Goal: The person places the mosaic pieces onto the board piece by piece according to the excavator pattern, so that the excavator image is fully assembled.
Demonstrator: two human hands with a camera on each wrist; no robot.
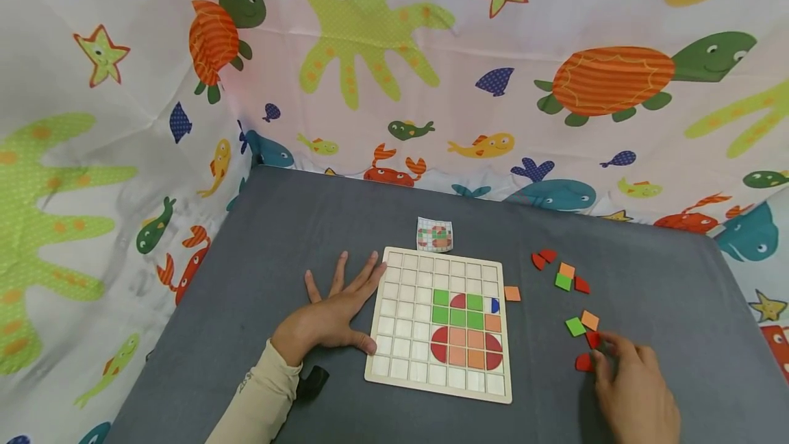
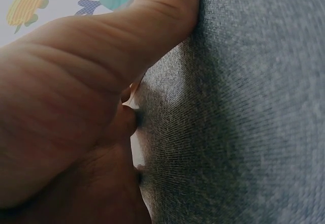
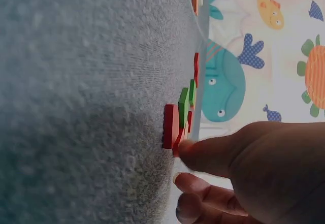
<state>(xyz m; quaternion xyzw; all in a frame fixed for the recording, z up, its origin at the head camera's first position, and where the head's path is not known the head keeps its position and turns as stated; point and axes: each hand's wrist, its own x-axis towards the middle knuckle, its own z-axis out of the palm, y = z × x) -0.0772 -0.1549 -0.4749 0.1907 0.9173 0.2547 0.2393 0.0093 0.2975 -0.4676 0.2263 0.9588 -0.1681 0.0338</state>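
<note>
In the head view, a wooden grid board (image 1: 403, 327) lies on the grey table, with green, orange, red and blue-white pieces set in its right part. My left hand (image 1: 329, 321) rests spread at the board's left edge, thumb and a fingertip touching the frame; the left wrist view shows its palm side (image 2: 66, 97) close to the cloth. On the right, my right hand (image 1: 637, 386) reaches to a red piece (image 1: 593, 340), thumb and index finger apart beside it. Another red piece (image 1: 584, 362) lies by the thumb (image 3: 203, 155). Whether the fingers touch a piece, I cannot tell.
A small printed pattern card (image 1: 434, 235) lies behind the board. An orange square (image 1: 512, 293) sits against its right edge. Further right are a green square (image 1: 575, 326), an orange square (image 1: 590, 320) and several more loose pieces. A printed sea-animal cloth (image 1: 456, 115) hangs behind the table.
</note>
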